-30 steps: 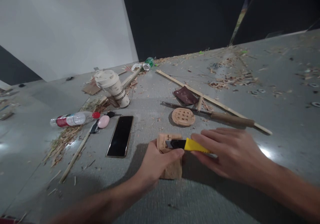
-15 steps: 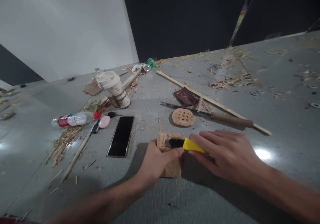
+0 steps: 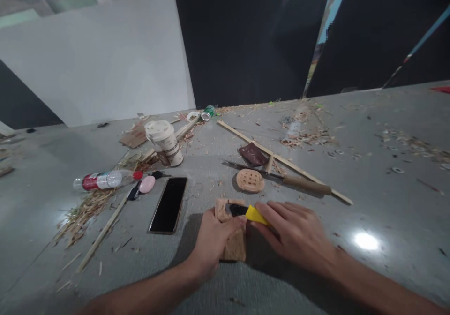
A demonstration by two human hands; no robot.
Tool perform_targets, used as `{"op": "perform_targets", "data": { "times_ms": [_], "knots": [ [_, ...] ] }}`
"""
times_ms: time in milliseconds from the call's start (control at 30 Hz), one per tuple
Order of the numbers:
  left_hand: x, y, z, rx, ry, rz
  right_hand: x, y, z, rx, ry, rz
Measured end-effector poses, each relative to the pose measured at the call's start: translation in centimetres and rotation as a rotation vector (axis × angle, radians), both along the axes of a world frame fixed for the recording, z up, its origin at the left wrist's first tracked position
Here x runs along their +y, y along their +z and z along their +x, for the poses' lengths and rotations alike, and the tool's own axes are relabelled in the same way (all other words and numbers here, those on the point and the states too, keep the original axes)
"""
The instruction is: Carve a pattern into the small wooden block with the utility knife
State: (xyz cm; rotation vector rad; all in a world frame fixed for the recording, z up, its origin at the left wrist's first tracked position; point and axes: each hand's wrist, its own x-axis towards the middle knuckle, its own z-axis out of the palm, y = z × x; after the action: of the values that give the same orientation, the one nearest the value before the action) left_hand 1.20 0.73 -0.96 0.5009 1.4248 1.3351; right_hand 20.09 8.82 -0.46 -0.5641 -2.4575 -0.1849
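A rectangular wooden block (image 3: 235, 247) lies low in the middle of the view. My left hand (image 3: 213, 237) grips it from the left, its thumb reaching across the top to the tool. In my right hand (image 3: 293, 226) is a yellow and black utility knife (image 3: 256, 215), held by its yellow handle. The knife's tip rests at the far end of the block, where the wood looks cut. Just beyond the block sits an oval wooden piece (image 3: 250, 180) with a grid of small holes. How far the blade sits in the wood is hard to make out.
To the left are a black phone (image 3: 168, 206), a pink oval object (image 3: 146, 184), a plastic bottle (image 3: 105, 180) and a lidded paper cup (image 3: 164, 144). A brown-handled tool (image 3: 305, 185) and a long wooden strip (image 3: 281, 159) lie right of centre. Wood shavings are scattered about.
The camera has tilted up, so more of the walls shows and the floor things sit lower. Both hands keep their hold on the block and the knife, which have barely moved relative to each other.
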Motion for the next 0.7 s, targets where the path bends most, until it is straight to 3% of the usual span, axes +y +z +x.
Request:
{"op": "perform_targets", "data": {
  "times_ms": [267, 700],
  "knots": [
    [-0.2, -0.7, 0.6, -0.014, 0.006, 0.051, -0.2, 0.1, -0.8, 0.047, -0.041, -0.038],
    [0.1, -0.4, 0.0, -0.171, -0.064, 0.086, 0.9, 0.5, 0.4, -0.059, 0.079, -0.178]
  ]
}}
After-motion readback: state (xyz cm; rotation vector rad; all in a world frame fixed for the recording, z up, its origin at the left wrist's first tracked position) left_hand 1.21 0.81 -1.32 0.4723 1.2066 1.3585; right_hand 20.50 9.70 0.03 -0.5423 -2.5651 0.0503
